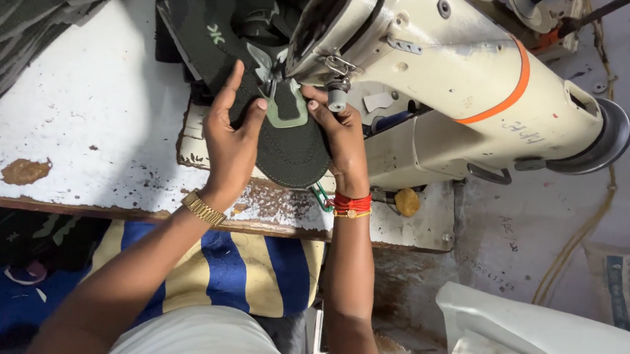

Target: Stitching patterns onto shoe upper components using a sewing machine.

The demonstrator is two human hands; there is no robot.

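A dark green shoe upper (pixel 287 149) with a pale green trim piece (pixel 288 110) lies under the needle of a cream sewing machine (pixel 448 75). My left hand (pixel 230 138) lies flat on the left side of the upper, thumb touching the trim. My right hand (pixel 341 134) presses the right side, fingers beside the presser foot (pixel 271 87). A gold watch is on my left wrist, red threads on my right.
The worn white table (pixel 89 132) has a rust spot at its left. Stacked dark fabric pieces (pixel 23 16) lie at the far left, more uppers (pixel 215 22) behind the needle. A white sack (pixel 540 340) lies on the floor at right.
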